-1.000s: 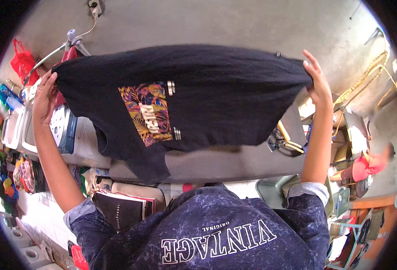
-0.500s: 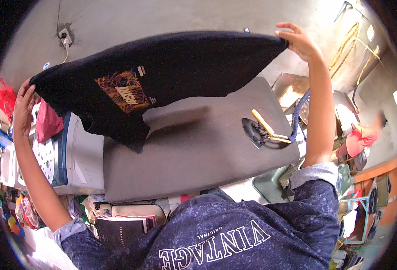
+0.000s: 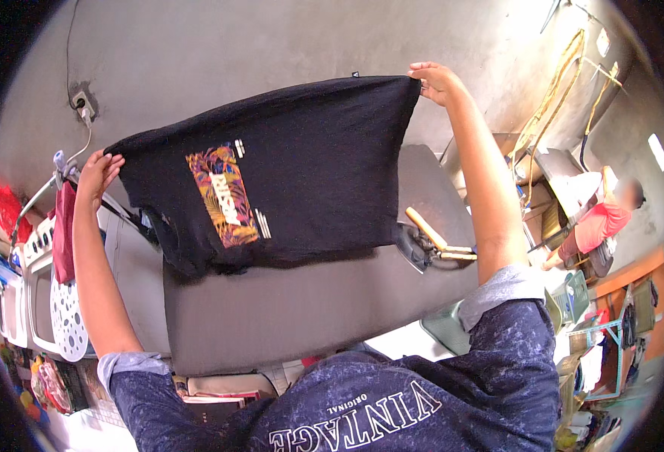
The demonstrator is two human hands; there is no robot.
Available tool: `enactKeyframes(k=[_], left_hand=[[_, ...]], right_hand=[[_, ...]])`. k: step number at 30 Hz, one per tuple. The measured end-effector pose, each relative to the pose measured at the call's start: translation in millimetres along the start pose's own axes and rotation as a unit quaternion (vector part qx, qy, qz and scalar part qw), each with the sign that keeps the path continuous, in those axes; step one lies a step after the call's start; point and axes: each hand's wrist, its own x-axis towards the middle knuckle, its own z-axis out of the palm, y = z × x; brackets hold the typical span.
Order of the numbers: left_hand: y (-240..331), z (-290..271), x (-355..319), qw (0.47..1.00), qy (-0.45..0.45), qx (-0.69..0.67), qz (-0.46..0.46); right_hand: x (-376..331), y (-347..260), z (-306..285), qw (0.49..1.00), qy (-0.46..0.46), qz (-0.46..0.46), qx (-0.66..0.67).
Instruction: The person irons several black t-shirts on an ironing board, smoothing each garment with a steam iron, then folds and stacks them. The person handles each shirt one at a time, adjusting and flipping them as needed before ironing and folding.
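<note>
A black T-shirt [image 3: 324, 166] with a colourful leaf-pattern print hangs sideways between my two raised hands. My left hand [image 3: 100, 177] pinches one upper corner of it at the left. At the right, the fingers of my right hand [image 3: 436, 81] are closed on the other upper corner. The cloth's lower edge hangs over a padded grey ironing surface [image 3: 302, 316]; whether it touches the pad is hard to tell. Beyond the shirt's lower right edge an iron [image 3: 415, 245] with a pale yellow handle rests on the pad, partly covered by the cloth.
A washing machine [image 3: 128, 279] and a maroon cloth [image 3: 64, 233] are at the left, near a red plastic bag [image 3: 4, 203]. A wall socket [image 3: 83, 105] holds a plug. Farther right, another person [image 3: 603, 222] in a red top sits near yellowish hanging cords [image 3: 554, 98].
Both hands have moved inward, and the shirt has come down. Its printed front now faces me more fully. The cloth now overlaps part of the iron.
</note>
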Motion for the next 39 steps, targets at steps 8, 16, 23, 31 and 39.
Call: enactKeyframes(k=[8,16,23,31,39], left_hand=[[79.3,21.4,48.1,0.976,0.019,-0.041,0.212],[13.6,11.6,-47.0,0.965,-0.051,-0.043,0.254],[-134.9,1.8,-182.9,0.993,-0.006,-0.040,0.113],[-300.9,-8.9,-325.7,0.952,-0.121,0.278,-0.035],[-293.5,64.7,-328.1,0.784,-0.121,0.607,-0.033]], right_hand=[[1.8,-30.7,-25.8,0.979,0.057,-0.171,0.095],[-88.0,43.5,-47.1,0.968,0.122,-0.221,0.011],[-198.9,172.4,-26.9,0.977,0.114,-0.171,-0.046],[-338.6,336.0,-45.3,0.993,0.093,0.000,-0.070],[-393.4,426.5,-52.7,0.971,0.105,0.070,-0.204]])
